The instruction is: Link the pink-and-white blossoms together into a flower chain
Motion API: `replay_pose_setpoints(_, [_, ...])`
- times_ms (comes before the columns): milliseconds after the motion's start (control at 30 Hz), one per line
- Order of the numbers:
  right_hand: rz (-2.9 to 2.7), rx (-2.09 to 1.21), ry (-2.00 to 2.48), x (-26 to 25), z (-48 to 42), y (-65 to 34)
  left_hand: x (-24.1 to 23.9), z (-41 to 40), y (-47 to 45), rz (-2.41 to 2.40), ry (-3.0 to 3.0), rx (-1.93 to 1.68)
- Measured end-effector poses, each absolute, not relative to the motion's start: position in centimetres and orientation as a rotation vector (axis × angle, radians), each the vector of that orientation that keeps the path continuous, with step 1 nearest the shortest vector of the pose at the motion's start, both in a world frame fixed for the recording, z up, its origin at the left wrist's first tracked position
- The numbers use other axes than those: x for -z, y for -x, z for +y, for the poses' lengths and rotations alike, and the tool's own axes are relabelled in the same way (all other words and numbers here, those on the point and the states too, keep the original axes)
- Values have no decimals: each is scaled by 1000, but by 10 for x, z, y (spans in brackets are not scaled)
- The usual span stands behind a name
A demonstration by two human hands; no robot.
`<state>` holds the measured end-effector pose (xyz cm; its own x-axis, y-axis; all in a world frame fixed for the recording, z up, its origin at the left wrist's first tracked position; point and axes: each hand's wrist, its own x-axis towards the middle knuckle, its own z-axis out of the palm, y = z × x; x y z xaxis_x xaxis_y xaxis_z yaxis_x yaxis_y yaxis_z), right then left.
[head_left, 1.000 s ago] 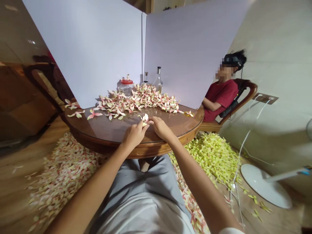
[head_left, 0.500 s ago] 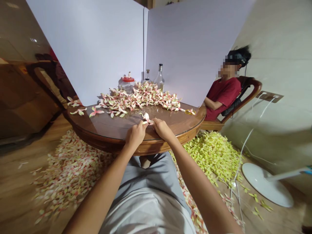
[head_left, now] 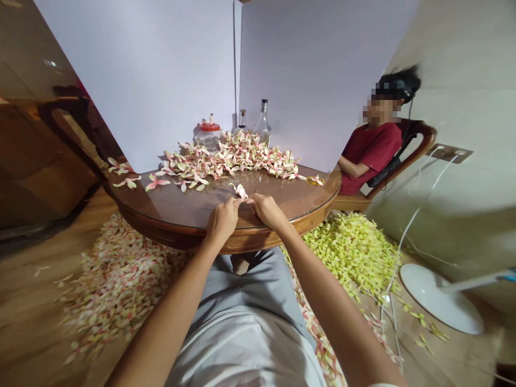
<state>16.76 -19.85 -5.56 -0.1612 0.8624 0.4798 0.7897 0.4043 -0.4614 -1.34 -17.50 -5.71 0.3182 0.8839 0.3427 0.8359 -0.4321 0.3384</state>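
Observation:
Over the near edge of the round wooden table (head_left: 177, 209), a pink-and-white artificial flower (head_left: 241, 191) with pale green petal tips is held between both hands. My left hand (head_left: 223, 217) is closed, pinching the flower's lower left side. From the right, my right hand (head_left: 266, 210) pinches it too, fingers curled; the exact grip points are small and partly hidden. Behind my hands a heap of similar flowers (head_left: 237, 156) lies across the tabletop. A few loose flowers (head_left: 156, 181) lie at the left.
A red-lidded jar (head_left: 208, 137) and glass bottles (head_left: 263, 126) stand behind the heap, before white panels (head_left: 314, 80). Pink flower pieces (head_left: 129, 274) and yellow-green ones (head_left: 355, 255) cover the floor. A person in red (head_left: 373, 150) sits at right, near cables and a white stand base (head_left: 435, 295).
The camera view has shifted slightly. Both hands stay at the table edge with the same flower, whose petals now sit at a slightly different angle.

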Motion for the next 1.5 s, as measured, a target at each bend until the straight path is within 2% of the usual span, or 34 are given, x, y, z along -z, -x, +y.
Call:
replay_pose_setpoints(567, [-1966,-190,1311,56,-198,-171,56,-178,13,1608,-2494,-753])
replay_pose_setpoints(1500, [-1973,-72,1338,59,-197,-167,56,-176,14,1478,-2504,-856])
